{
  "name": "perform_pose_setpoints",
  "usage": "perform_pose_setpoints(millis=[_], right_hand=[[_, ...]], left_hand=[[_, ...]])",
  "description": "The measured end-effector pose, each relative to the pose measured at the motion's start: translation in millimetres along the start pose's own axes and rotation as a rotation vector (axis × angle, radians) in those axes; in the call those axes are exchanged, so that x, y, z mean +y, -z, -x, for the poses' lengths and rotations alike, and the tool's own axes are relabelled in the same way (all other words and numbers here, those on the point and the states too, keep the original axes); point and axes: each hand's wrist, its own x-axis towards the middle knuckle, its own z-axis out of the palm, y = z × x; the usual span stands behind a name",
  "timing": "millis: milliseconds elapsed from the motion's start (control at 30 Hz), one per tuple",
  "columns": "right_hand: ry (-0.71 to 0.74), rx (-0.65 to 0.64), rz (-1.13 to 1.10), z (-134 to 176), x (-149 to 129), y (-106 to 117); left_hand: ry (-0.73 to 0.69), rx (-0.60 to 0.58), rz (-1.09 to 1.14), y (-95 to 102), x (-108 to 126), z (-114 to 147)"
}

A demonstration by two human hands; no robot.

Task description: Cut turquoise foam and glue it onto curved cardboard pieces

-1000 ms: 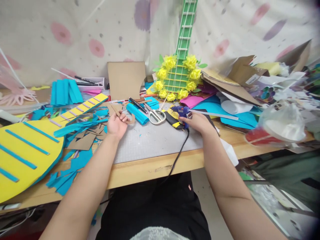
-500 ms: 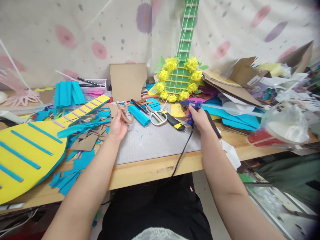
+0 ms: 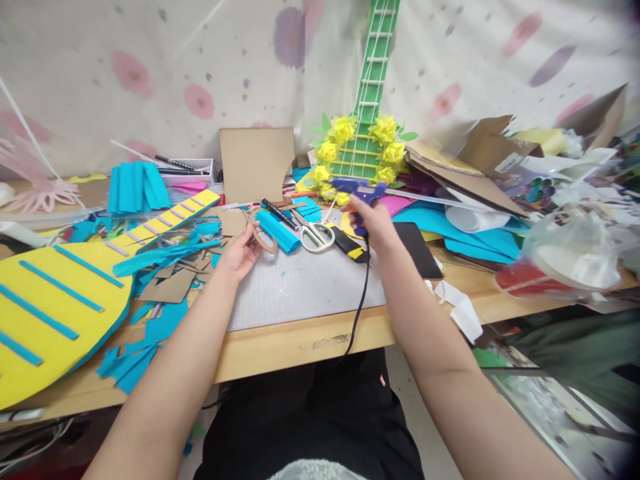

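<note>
My left hand [image 3: 241,253] is closed on a thin curved cardboard strip [image 3: 266,241], holding it above the grey cutting mat [image 3: 300,293]. In my right hand [image 3: 374,225] is a blue hot glue gun [image 3: 357,189], its nozzle pointing left and a glue stick running out behind it. The black cord [image 3: 361,300] hangs down over the table edge. Between the hands lie a roll of blue crepe paper [image 3: 278,231], a black marker [image 3: 278,213], scissors with pale handles [image 3: 317,237] and a black-and-yellow utility knife [image 3: 348,244].
A yellow paper guitar shape [image 3: 50,293] and blue and cardboard scraps [image 3: 173,285] cover the left. Behind stands a green guitar model [image 3: 371,100] ringed with yellow flowers. Cardboard and paper [image 3: 465,167] pile at right, beside a bagged red cup [image 3: 530,275].
My right hand has lifted the glue gun and brought it left, uncovering a black flat object on the mat. My left hand has shifted slightly right with the cardboard strip.
</note>
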Motion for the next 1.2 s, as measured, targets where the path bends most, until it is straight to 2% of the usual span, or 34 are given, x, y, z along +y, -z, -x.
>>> perform_pose_setpoints(millis=[100, 200, 367, 500, 667, 833, 1200], right_hand=[[0.000, -0.297, 0.082, 13, 1, -26], [-0.034, -0.406, 0.134, 22, 7, -43], [-0.039, -0.358, 0.238, 27, 23, -49], [-0.040, -0.326, 0.339, 32, 31, -47], [-0.060, -0.310, 0.410, 36, 30, -50], [-0.020, -0.279, 0.480, 36, 27, -53], [-0.024, -0.270, 0.517, 35, 29, -53]], left_hand=[[0.049, -0.028, -0.008, 1.8, 3, 2], [0.015, -0.006, 0.003, 4.8, 10, 2], [-0.071, 0.005, -0.028, 10.5, 18, -2], [-0.074, 0.027, -0.065, 10.1, 17, -2], [-0.062, 0.013, -0.077, 6.8, 16, 3], [-0.080, -0.018, -0.071, 7.3, 17, 3], [-0.073, -0.077, -0.086, 13.6, 15, -1]])
